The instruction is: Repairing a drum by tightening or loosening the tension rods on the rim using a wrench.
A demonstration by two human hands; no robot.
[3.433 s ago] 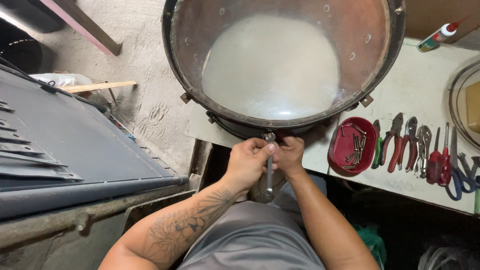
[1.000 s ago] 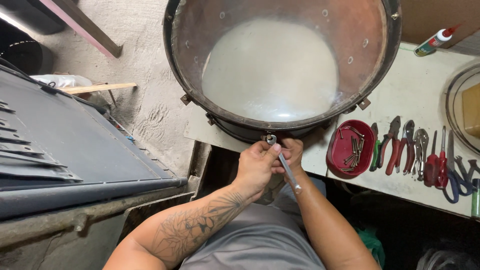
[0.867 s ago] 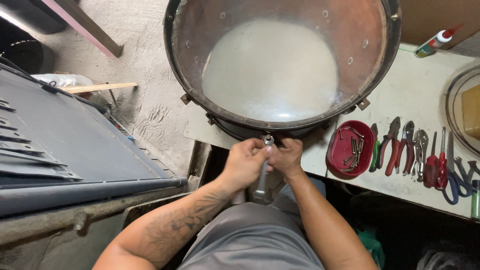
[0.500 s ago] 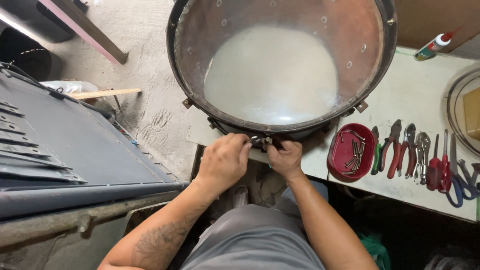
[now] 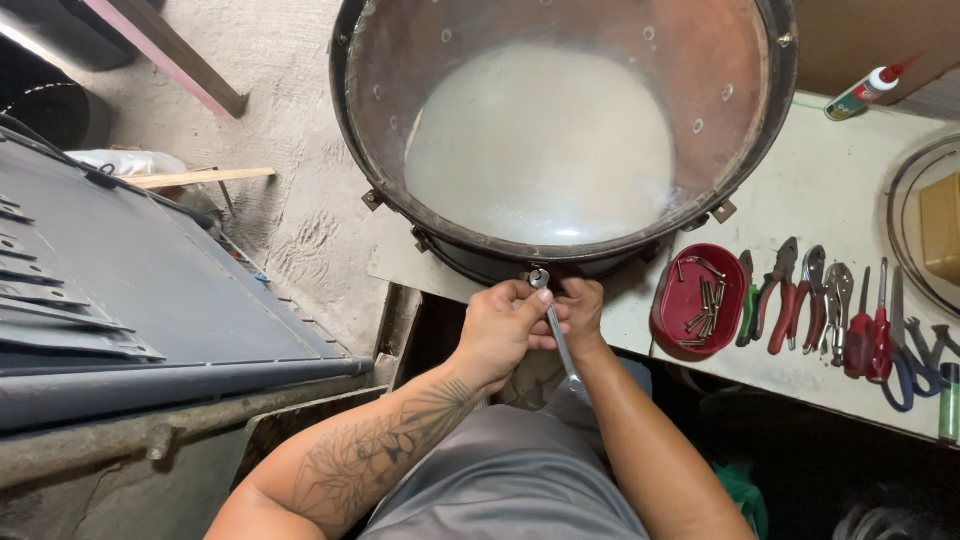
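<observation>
A slim metal wrench meets the near rim of a large drum shell, its ring end seated at a fitting on the dark hoop and its shaft running back toward the person's body. The left hand closes in a fist around the upper shaft, thumb laid along the metal. The right hand sits just beside it on the right, fingers curled and touching the tool and the left hand; whether it truly grips the wrench cannot be told.

The drum stands on a pale, stained workbench, overhanging its near edge, its open top facing the camera. To the right, a red tray holds small metal rods, and beyond it lies a row of pliers and screwdrivers with red handles. A tube with a red nozzle lies at the far right. Left of the bench, rough concrete floor shows, with a strip of wood and a dark grey ribbed panel nearer.

The shell is round and deep, reddish-brown inside, pierced by small holes, with a cloudy white head at its bottom and metal lugs along its rim.
</observation>
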